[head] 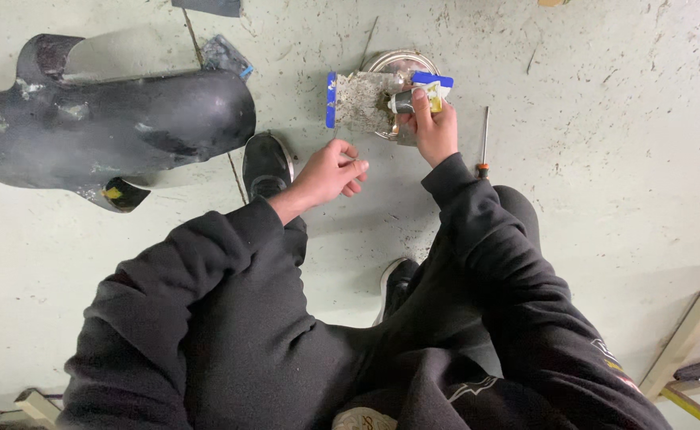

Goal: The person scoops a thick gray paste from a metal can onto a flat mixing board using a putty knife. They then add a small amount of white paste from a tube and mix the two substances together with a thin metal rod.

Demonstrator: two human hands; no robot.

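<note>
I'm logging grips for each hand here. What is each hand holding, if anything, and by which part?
The right hand grips a small tube around its body, over a spreader. The left hand is loosely curled; whether it pinches anything cannot be told.

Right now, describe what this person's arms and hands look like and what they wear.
Both arms are covered by long, loose black sleeves with ribbed cuffs ending at the wrists. The left hand and right hand are bare: no gloves, rings or watch visible. The sleeves look plain, without visible markings.
</note>
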